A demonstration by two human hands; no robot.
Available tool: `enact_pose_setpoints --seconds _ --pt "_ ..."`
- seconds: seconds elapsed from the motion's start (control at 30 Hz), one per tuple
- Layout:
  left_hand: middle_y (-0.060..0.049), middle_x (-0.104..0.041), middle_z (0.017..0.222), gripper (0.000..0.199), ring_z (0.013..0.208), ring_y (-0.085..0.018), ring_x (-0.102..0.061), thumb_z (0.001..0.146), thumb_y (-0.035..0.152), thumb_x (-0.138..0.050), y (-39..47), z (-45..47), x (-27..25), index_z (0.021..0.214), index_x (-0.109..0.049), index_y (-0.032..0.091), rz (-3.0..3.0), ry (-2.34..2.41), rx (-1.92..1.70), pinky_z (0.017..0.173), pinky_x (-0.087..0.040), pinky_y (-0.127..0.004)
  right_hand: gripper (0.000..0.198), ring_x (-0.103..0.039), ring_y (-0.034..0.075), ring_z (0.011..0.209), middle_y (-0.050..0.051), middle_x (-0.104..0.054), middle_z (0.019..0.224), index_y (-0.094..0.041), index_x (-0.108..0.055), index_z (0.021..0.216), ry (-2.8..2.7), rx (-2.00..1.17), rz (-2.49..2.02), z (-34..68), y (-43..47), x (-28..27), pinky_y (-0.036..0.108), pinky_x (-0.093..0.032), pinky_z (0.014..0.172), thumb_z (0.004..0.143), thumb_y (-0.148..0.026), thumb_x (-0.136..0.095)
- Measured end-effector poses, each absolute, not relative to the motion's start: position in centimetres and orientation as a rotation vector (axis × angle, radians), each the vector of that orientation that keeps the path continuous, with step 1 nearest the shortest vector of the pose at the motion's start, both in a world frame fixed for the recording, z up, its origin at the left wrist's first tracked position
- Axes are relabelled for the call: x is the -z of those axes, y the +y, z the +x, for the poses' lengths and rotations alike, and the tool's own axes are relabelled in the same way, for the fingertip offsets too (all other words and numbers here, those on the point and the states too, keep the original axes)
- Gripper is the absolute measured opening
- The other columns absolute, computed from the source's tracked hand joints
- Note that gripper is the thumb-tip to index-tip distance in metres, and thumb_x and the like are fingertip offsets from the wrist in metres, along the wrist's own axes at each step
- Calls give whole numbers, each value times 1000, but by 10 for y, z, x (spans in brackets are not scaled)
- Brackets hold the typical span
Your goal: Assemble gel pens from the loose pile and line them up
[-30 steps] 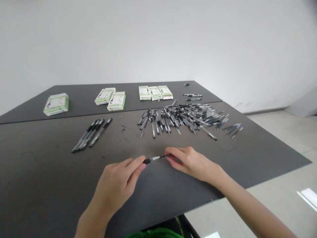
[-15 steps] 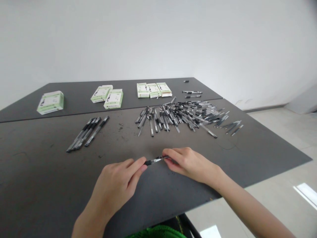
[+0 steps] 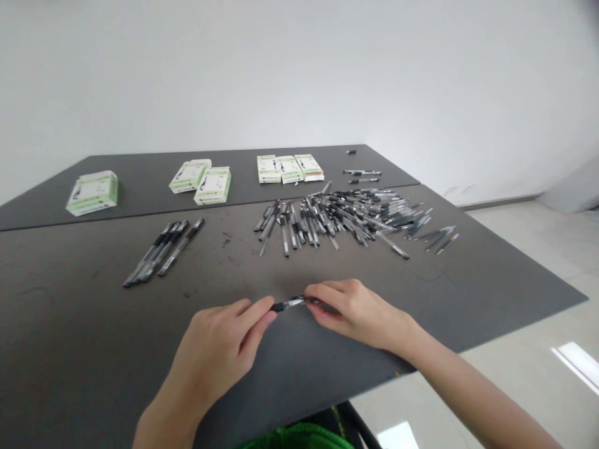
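Observation:
Between my two hands, close to the table's front edge, is a black and clear pen [image 3: 293, 303]. My left hand [image 3: 229, 333] pinches its left end between thumb and forefinger. The right end is gripped in the fingers of my right hand [image 3: 344, 308], which partly hide it. A short middle stretch of the pen shows between the hands, about level with the tabletop. Beyond the hands lies a heaped pile of pens and pen parts [image 3: 346, 215]. To the left, several pens [image 3: 161, 252] rest side by side on a slant.
Green and white boxes stand on the far part of the dark table [image 3: 84, 312]: one box [image 3: 93, 192] at left, two boxes [image 3: 213, 186] nearer the middle, three boxes [image 3: 289, 169] further right. Thin refills [image 3: 440, 239] lie right of the pile, and a few pens [image 3: 364, 173] behind it.
My right hand has moved slightly left along the pen, and less of the pen shows between the hands. The view has shifted a little.

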State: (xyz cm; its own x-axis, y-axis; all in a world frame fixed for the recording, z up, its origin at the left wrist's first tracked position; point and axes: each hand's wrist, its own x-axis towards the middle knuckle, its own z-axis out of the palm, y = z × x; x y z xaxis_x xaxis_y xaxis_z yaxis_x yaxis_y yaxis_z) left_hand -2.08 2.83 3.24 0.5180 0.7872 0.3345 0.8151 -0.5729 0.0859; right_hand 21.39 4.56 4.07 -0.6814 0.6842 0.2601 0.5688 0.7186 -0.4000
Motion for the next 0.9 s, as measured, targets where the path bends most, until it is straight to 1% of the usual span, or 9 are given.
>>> enact_pose_setpoints --seconds 0.13,0.27,0.43,0.57,0.7,0.9 --pt "3 -66 66 25 54 -12 -62 89 30 -42 28 -21 -34 99 -64 24 -2671 -1422 556 54 -44 -24 16 -61 11 71 4 -66 87 -17 -59 99 -2349 -588 -965 216 46 -43 21 -47 66 86 -23 -51" --pt "3 -66 66 25 55 -13 -63 89 31 -42 29 -21 -34 99 -64 24 -2666 -1446 500 54 -44 -25 13 -60 9 62 2 -67 83 -18 -62 93 -2282 -686 -983 214 46 -48 18 -47 59 85 -23 -54" --pt "3 -67 69 25 57 -14 -64 91 31 -40 28 -19 -34 100 -62 25 -2683 -1428 468 55 -44 -25 16 -62 10 68 3 -67 84 -17 -62 97 -2308 -676 -959 209 45 -49 19 -46 64 88 -24 -51" --pt "3 -67 69 24 58 -15 -64 91 32 -39 28 -17 -34 98 -61 25 -2688 -1414 422 54 -44 -26 15 -60 8 59 1 -66 76 -17 -62 95 -2277 -708 -941 208 45 -45 17 -45 61 89 -22 -49" --pt "3 -66 66 23 55 -14 -63 91 31 -40 27 -17 -34 96 -61 25 -2674 -1370 423 52 -43 -26 16 -59 8 57 0 -63 66 -15 -62 94 -2265 -707 -917 207 45 -41 17 -45 60 90 -23 -48" --pt "3 -65 64 21 52 -15 -62 90 29 -41 27 -18 -31 94 -61 23 -2633 -1266 534 50 -43 -27 16 -60 8 54 1 -65 67 -15 -63 91 -2145 -710 -842 205 42 -36 16 -47 57 89 -22 -49"
